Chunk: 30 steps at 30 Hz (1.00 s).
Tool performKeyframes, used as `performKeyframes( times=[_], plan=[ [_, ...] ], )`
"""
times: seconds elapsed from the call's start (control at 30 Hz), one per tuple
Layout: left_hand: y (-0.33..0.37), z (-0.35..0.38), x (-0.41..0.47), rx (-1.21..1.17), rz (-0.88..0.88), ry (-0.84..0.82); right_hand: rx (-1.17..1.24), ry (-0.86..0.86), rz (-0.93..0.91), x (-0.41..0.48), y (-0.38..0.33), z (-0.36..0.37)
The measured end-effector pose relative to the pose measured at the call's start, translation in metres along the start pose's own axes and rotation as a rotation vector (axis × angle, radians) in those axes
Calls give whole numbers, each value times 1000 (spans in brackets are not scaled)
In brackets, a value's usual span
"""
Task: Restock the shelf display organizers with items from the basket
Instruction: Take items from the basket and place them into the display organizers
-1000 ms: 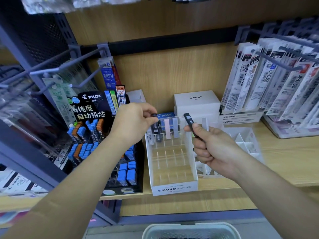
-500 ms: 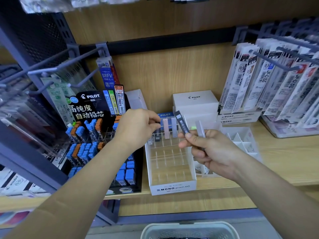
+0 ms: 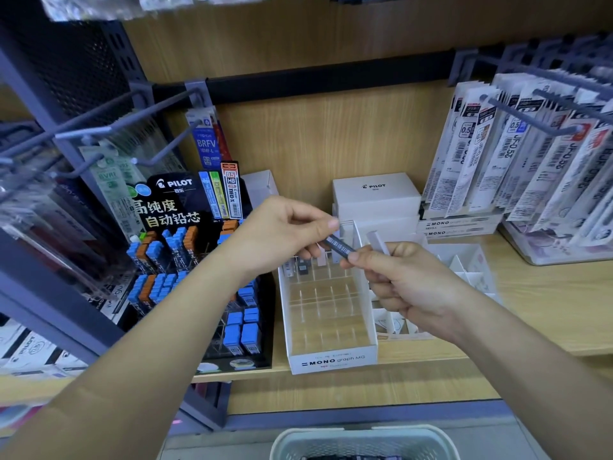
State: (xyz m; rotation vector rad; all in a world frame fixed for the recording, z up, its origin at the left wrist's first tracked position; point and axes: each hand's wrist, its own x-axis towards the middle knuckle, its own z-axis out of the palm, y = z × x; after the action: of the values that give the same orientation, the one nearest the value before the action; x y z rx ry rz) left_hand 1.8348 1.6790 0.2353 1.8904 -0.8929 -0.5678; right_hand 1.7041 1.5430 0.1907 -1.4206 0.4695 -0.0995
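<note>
Our left hand (image 3: 285,234) and right hand (image 3: 408,280) both pinch the dark lead case (image 3: 340,249); we should release right only once left grips firmly.

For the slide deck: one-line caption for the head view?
Left hand and right hand pinch a dark lead case over the mostly empty MONO organizer.

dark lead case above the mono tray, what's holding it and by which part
Both hands: the left hand pinches the dark lead case at its upper end, the right hand at its lower end.
</note>
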Motion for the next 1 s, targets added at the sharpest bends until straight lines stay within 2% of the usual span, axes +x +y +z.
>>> performKeyframes(
  times=[0.1,0.3,0.43,0.53,0.77,0.9,1.0],
  plan=[
    [-3,-7,0,-115,-23,-26,10,-11,-6,-1,1,0],
    [-1,-14,-1,-139,-26,97,9,4,-9,-2,1,5],
    [-6,-22,4,201,32,296,81,114,103,1,1,-2],
    [-12,-24,4,435,73,336,181,149,168,3,3,-10],
    [-18,-17,3,744,120,202,311,117,129,2,4,-10],
    [-22,-11,4,876,158,74,288,104,48,0,6,-10],
    [-26,-8,6,955,185,45,313,132,15,-1,8,-11]
  ],
)
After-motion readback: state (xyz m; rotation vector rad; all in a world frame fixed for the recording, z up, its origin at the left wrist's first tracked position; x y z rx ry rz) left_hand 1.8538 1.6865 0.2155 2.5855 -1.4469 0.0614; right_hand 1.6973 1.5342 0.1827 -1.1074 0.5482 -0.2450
